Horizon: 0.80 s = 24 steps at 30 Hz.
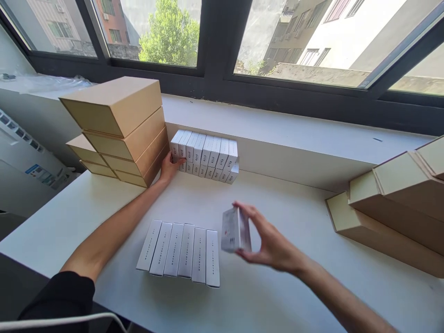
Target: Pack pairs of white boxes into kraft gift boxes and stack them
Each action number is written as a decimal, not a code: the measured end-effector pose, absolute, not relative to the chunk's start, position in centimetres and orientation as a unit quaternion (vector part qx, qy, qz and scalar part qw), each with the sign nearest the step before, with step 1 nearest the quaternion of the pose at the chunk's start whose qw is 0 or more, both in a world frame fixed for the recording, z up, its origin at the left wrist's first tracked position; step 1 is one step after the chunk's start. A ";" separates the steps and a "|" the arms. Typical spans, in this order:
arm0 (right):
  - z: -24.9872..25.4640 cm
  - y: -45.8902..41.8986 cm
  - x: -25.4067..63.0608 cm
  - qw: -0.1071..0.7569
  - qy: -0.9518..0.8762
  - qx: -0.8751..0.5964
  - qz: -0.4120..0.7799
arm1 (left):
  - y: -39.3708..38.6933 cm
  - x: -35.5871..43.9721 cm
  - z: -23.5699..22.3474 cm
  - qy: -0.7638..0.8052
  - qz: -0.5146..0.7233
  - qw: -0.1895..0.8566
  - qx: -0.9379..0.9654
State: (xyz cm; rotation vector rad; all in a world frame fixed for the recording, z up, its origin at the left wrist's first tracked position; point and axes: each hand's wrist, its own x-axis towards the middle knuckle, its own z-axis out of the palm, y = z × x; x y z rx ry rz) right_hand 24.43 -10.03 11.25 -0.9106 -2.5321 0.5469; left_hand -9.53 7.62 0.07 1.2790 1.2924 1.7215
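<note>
In the head view, my right hand (267, 240) grips a small white box (231, 230) between thumb and fingers, above the white table. This box is slightly blurred. My left hand (169, 167) is at the left end of two stacked rows of small white boxes (204, 150) by the wall. Its thumb lies across the front of the end boxes and its fingers are around their left side, partly hidden. Nearer to me, between my arms, several white boxes (178, 252) stand side by side in a slightly fanned row, narrow printed sides up.
Brown cardboard boxes (128, 120) are stacked at the left, close to my left hand. More cardboard boxes (388, 217) are piled at the right edge. A low wall and white sill (277, 125) run behind the table (277, 296), under dark-framed windows. A white cable (69, 319) crosses the lower left.
</note>
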 end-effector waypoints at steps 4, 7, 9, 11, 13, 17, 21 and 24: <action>14.9 -0.3 25.1 0.270 -0.869 -0.402 0.103 | 7.2 -9.3 0.5 0.493 0.648 0.314 0.488; 15.5 5.7 24.1 0.208 -0.867 -0.445 0.079 | 6.9 -9.3 0.7 0.497 0.645 0.314 0.488; 14.5 7.6 23.4 0.180 -0.869 -0.456 0.062 | 7.0 -9.4 0.7 0.491 0.650 0.318 0.486; 13.1 7.8 23.1 0.187 -0.871 -0.451 0.053 | 7.2 -9.4 0.6 0.485 0.651 0.323 0.486; 11.8 6.5 23.2 0.221 -0.867 -0.444 0.053 | 7.6 -9.5 0.6 0.478 0.650 0.325 0.493; 9.9 0.3 23.7 0.352 -0.792 -0.491 0.088 | 6.7 -9.9 0.6 0.470 0.660 0.334 0.481; 8.7 -9.1 24.2 0.323 -0.807 -0.452 0.200 | 0.3 -12.1 0.2 0.487 0.649 0.381 0.443; 8.2 -14.7 23.6 0.239 -0.868 -0.378 0.214 | -8.2 -14.7 1.0 0.488 0.588 0.406 0.501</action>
